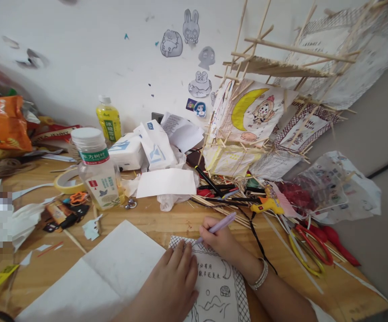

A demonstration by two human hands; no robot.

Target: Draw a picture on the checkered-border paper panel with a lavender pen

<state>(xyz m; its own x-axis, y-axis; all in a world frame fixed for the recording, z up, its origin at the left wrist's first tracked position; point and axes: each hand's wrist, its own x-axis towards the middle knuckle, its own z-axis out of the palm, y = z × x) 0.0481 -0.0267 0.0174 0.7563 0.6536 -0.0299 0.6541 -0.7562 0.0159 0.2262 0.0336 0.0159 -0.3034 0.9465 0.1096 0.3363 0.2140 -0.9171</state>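
My right hand [218, 238] is closed around a light purple pen [223, 222], its tip down near the top border of a drawn sheet [210, 286]. Crosshatched edging, written characters, a crescent and landscape lines cover that sheet. Fingers stretched, my left hand [175, 277] lies flat over the sheet's left part and hides some of the drawing. Beside it on the left is a large blank white paper [113, 264] with a fold line. A bracelet [260, 273] circles my right wrist.
Behind stand a clear bottle [100, 179], a yellow-green bottle [108, 118] and tissue packs [156, 145]. On the right are a stick frame with drawn panels [257, 112], a yellow glue gun [267, 205], scissors [314, 246] and loose sticks. Yellow tape [68, 180] lies left.
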